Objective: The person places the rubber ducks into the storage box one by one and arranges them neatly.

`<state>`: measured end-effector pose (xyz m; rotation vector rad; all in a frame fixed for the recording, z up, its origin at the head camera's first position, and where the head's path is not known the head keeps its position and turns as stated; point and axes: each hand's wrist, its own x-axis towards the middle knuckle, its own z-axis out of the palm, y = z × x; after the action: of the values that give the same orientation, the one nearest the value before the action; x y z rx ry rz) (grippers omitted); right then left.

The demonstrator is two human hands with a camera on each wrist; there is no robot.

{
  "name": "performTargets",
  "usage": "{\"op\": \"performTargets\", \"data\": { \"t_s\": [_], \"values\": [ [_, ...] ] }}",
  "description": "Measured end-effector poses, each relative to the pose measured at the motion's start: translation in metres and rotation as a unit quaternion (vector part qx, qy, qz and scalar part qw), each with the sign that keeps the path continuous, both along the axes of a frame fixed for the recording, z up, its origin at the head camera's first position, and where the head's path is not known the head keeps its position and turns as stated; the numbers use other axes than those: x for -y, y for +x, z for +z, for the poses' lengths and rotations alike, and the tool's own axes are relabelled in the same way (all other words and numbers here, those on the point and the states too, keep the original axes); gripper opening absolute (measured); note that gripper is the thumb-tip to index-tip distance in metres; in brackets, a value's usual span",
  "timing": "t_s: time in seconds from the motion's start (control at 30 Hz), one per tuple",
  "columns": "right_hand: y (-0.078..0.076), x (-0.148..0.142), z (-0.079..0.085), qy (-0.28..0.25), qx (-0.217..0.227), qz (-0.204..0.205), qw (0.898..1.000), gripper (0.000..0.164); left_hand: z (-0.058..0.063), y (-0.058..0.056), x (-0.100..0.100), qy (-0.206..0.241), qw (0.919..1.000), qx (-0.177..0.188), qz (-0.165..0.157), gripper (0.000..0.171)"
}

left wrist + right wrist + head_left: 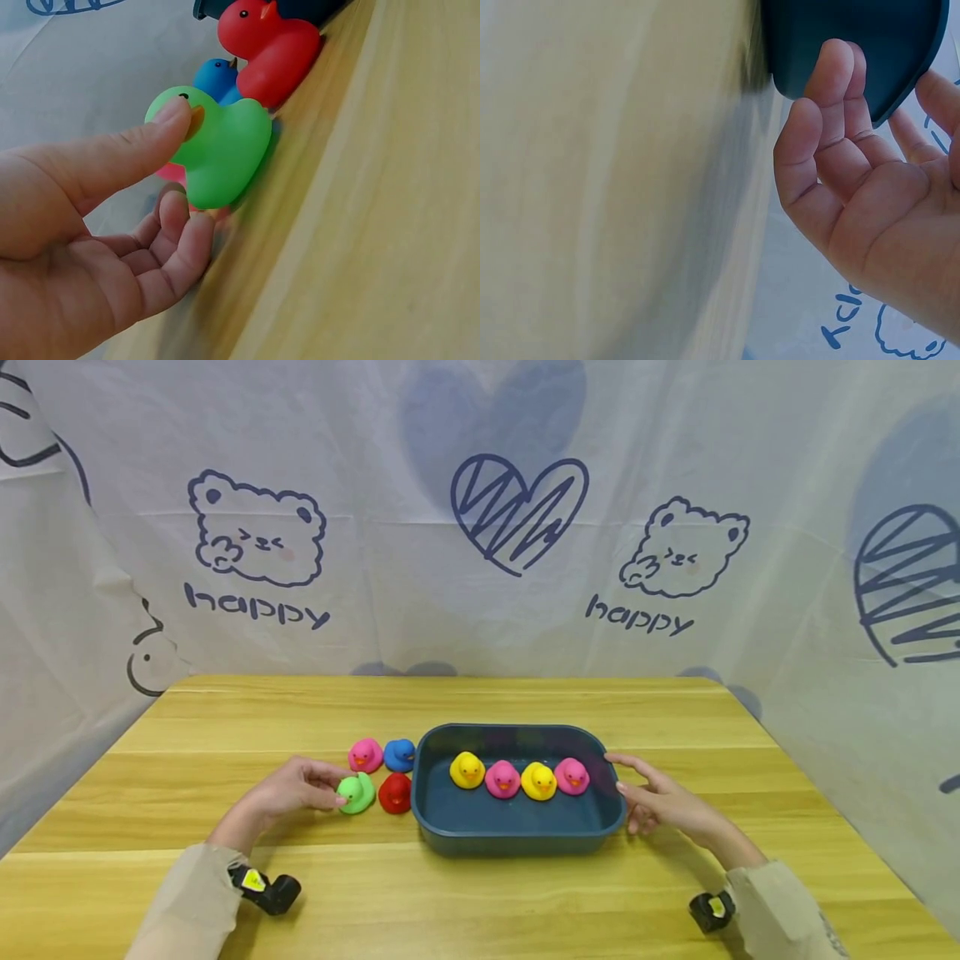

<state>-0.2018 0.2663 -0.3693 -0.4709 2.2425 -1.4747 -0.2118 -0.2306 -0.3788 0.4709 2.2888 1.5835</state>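
My left hand (296, 789) pinches a green rubber duck (356, 793) at the left of the tub, thumb on its head and index finger behind it. In the left wrist view the thumb covers part of the green duck's (229, 150) face, and the other fingers curl below it. Close by are a red duck (395, 793), a blue duck (400, 755) and a pink duck (365, 755). My right hand (671, 806) is at the right end of the dark blue tub (517, 845), its thumb and index fingertips at the rim, its other fingers loosely bent beside the wall.
Inside the tub stand a yellow duck (467, 771), a pink duck (502, 779), a second yellow duck (538, 782) and another pink duck (572, 776) in a row. A wooden table (480, 910) carries everything. A printed white curtain (390, 552) hangs behind it.
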Motion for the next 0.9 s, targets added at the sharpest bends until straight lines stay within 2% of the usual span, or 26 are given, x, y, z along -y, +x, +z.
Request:
{"op": "performTargets", "data": {
  "t_s": [0.47, 0.67, 0.9],
  "values": [
    [-0.001, 0.000, 0.001, 0.001, 0.000, 0.000, 1.000, 0.057, 0.016, 0.002, -0.004, -0.040, 0.9988, -0.021, 0.017, 0.044],
    [0.000, 0.000, 0.001, -0.001, 0.001, 0.002, 1.000, 0.057, 0.021, 0.002, -0.005, -0.018, 0.9995, -0.022, -0.013, 0.043],
    [0.000, 0.000, 0.001, 0.003, 0.002, 0.002, 1.000, 0.057, 0.027, 0.002, -0.012, -0.013, 0.9998, -0.013, -0.007, 0.038]
  ]
}}
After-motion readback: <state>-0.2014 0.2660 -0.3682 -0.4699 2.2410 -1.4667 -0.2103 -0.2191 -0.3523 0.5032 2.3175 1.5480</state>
